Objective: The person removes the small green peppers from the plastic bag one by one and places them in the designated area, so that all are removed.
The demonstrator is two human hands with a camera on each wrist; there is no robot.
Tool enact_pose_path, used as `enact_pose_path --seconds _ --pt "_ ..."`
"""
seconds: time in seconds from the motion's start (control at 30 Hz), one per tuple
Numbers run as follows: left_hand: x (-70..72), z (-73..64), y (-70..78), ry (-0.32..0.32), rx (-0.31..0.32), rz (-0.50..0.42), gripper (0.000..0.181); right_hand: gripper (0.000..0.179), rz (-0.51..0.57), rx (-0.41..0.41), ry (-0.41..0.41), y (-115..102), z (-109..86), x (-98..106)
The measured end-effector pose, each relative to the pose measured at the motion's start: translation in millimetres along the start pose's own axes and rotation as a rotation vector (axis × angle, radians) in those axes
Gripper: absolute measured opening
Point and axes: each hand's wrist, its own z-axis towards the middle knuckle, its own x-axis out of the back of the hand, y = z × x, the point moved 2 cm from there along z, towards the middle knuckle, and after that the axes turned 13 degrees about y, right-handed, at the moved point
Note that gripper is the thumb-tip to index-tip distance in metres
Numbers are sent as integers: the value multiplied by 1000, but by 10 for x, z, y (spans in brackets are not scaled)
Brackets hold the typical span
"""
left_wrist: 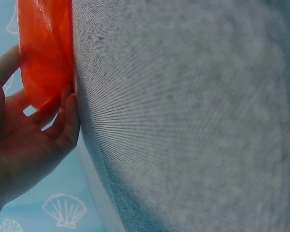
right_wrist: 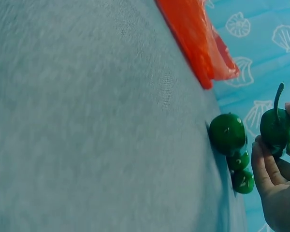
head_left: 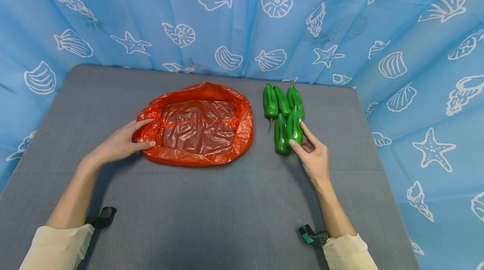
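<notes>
A red plastic bag lies spread on the grey table, its mouth facing up and its rim rolled outward. My left hand holds the bag's left side; in the left wrist view, the fingers curl against the bag's edge. To the right of the bag, my right hand grips a green pepper between thumb and fingers. The right wrist view shows this pepper raised off the table, stem toward the camera. Several other green peppers lie grouped beside and beyond it.
The grey table stretches around the bag and peppers. Behind it and along its right side hangs a blue curtain with white shells and starfish. Each wrist wears a black strap device.
</notes>
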Motion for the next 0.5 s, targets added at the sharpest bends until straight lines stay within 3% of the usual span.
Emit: enact_pose_path --seconds 0.5 --pt "0 -7 11 -6 1 -5 82 58 -101 -83 -35 88 -5 147"
